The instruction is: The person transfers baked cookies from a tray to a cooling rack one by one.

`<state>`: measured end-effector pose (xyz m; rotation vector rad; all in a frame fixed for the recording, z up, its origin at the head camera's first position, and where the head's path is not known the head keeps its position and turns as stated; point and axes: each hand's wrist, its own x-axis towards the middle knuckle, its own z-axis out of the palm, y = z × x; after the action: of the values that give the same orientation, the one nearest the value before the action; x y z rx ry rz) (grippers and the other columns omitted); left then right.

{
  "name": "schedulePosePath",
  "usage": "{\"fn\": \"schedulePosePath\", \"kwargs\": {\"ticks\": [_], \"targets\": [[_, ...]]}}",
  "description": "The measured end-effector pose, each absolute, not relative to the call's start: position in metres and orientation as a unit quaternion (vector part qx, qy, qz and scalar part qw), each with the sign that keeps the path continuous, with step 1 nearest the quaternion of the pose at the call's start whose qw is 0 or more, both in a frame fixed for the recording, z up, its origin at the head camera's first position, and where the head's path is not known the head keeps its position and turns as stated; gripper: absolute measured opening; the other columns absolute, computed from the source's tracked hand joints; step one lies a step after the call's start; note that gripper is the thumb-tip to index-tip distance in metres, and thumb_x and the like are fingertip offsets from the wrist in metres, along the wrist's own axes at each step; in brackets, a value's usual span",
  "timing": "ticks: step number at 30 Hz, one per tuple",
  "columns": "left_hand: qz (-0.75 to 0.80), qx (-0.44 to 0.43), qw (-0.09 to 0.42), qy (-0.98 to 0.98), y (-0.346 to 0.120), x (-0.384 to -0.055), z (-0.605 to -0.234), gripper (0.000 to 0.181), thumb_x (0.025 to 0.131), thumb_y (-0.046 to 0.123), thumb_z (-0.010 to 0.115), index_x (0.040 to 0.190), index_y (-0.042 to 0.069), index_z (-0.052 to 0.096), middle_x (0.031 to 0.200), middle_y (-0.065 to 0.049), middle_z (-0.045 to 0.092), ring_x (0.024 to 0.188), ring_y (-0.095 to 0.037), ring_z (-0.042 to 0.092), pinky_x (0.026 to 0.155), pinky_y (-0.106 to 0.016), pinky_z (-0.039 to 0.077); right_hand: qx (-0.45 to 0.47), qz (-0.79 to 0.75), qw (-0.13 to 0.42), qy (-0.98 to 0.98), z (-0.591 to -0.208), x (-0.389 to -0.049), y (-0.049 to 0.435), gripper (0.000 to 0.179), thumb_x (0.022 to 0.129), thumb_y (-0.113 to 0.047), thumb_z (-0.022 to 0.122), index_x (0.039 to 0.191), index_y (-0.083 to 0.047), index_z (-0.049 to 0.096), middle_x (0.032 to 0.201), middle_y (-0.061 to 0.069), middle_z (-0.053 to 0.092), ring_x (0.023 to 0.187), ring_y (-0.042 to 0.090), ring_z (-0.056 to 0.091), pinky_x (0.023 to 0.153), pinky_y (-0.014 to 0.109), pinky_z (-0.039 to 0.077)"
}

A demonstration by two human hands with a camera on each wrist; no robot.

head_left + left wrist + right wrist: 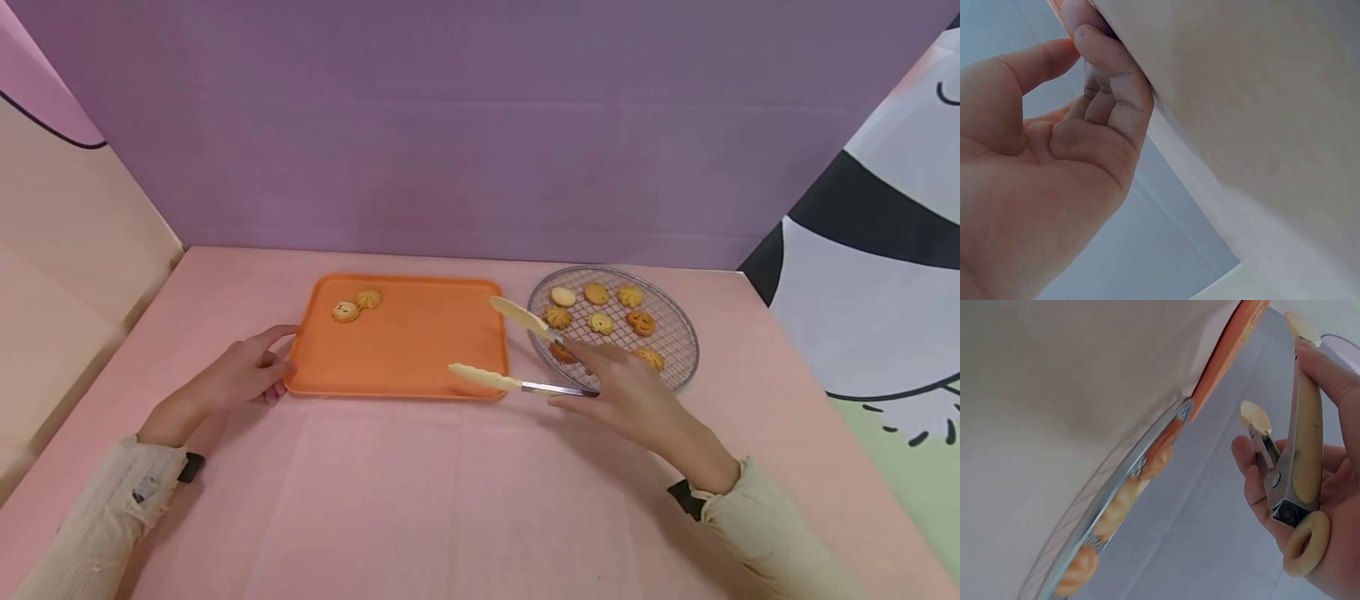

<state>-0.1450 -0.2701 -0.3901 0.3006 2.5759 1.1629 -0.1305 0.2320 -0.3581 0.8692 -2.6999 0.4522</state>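
Observation:
My left hand (236,375) holds the left edge of an orange tray (412,350), thumb and fingers bent at its rim. Two biscuits lie near the tray's far left corner: a round one with dark marks (346,312) and a ridged one (369,298). My right hand (637,400) grips metal tongs (558,389) with cream-coloured tips. The tongs' arms are spread apart with nothing between them, their tips above the tray's right side. Beneath and beyond that hand sits a round wire rack (686,333) bearing several biscuits, including a pretzel-shaped one (641,323); the hand and tongs partly cover some.
A pink cloth (450,500) covers the table. The purple backdrop (465,167) rises behind the tray and rack. Printed side panels (862,317) flank the table. The rack stands just right of the tray.

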Motion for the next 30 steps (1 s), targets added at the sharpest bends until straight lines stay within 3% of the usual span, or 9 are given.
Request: {"fn": "schedulePosePath", "kwargs": {"ticks": [5, 12, 18, 21, 26, 28, 30], "targets": [[0.406, 0.103, 0.15, 0.896, -0.269, -0.146, -0.39, 0.059, 0.101, 0.005, 0.052, 0.153, 0.001, 0.026, 0.073, -0.009, 0.061, 0.06, -0.022, 0.06, 0.058, -0.03, 0.058, 0.311, 0.143, 0.13, -0.93, -0.354, -0.137, 0.215, 0.078, 0.078, -0.052, 0.081, 0.137, -0.007, 0.058, 0.109, 0.013, 0.069, 0.092, 0.028, 0.066, 0.073, 0.046, 0.057], [0.41, 0.097, 0.152, 0.894, -0.269, -0.146, -0.39, 0.057, 0.103, 0.008, 0.051, 0.154, 0.003, 0.026, 0.074, -0.009, 0.06, 0.06, -0.022, 0.06, 0.058, -0.03, 0.058, 0.345, 0.139, 0.121, -0.92, -0.351, -0.153, 0.19, 0.076, 0.083, -0.053, 0.076, 0.136, -0.002, 0.058, 0.126, 0.017, 0.065, 0.106, 0.031, 0.066, 0.086, 0.049, 0.056], [0.422, 0.104, 0.141, 0.89, -0.272, -0.144, -0.394, 0.054, 0.103, 0.007, 0.051, 0.152, 0.002, 0.028, 0.072, -0.009, 0.06, 0.058, -0.021, 0.06, 0.056, -0.031, 0.057, 0.37, 0.134, 0.104, -0.913, -0.351, -0.169, 0.168, 0.075, 0.087, -0.051, 0.073, 0.141, -0.002, 0.054, 0.129, 0.019, 0.063, 0.112, 0.033, 0.064, 0.091, 0.049, 0.054], [0.42, 0.108, 0.139, 0.89, -0.273, -0.144, -0.395, 0.054, 0.103, 0.006, 0.051, 0.152, 0.001, 0.029, 0.071, -0.008, 0.06, 0.058, -0.021, 0.059, 0.055, -0.031, 0.057, 0.374, 0.132, 0.093, -0.913, -0.353, -0.175, 0.16, 0.075, 0.087, -0.049, 0.073, 0.142, -0.003, 0.053, 0.126, 0.018, 0.064, 0.101, 0.029, 0.066, 0.084, 0.045, 0.056], [0.414, 0.108, 0.145, 0.892, -0.271, -0.144, -0.392, 0.055, 0.103, 0.007, 0.051, 0.153, 0.001, 0.027, 0.073, -0.009, 0.061, 0.059, -0.022, 0.06, 0.056, -0.03, 0.057, 0.378, 0.132, 0.073, -0.913, -0.355, -0.186, 0.151, 0.072, 0.09, -0.045, 0.072, 0.145, -0.005, 0.05, 0.101, 0.011, 0.067, 0.075, 0.016, 0.057, 0.065, 0.033, 0.052], [0.412, 0.107, 0.145, 0.893, -0.271, -0.144, -0.391, 0.056, 0.103, 0.007, 0.051, 0.153, 0.002, 0.027, 0.073, -0.009, 0.061, 0.059, -0.022, 0.06, 0.056, -0.03, 0.057, 0.38, 0.128, 0.067, -0.914, -0.356, -0.19, 0.148, 0.071, 0.09, -0.043, 0.072, 0.146, -0.004, 0.049, 0.104, 0.012, 0.067, 0.077, 0.017, 0.059, 0.067, 0.034, 0.053], [0.412, 0.107, 0.143, 0.893, -0.27, -0.144, -0.39, 0.056, 0.103, 0.006, 0.051, 0.153, 0.002, 0.028, 0.072, -0.009, 0.061, 0.059, -0.022, 0.06, 0.056, -0.031, 0.057, 0.381, 0.128, 0.06, -0.914, -0.356, -0.192, 0.146, 0.071, 0.091, -0.041, 0.072, 0.146, -0.003, 0.048, 0.118, 0.018, 0.066, 0.085, 0.022, 0.063, 0.075, 0.038, 0.056]]}}
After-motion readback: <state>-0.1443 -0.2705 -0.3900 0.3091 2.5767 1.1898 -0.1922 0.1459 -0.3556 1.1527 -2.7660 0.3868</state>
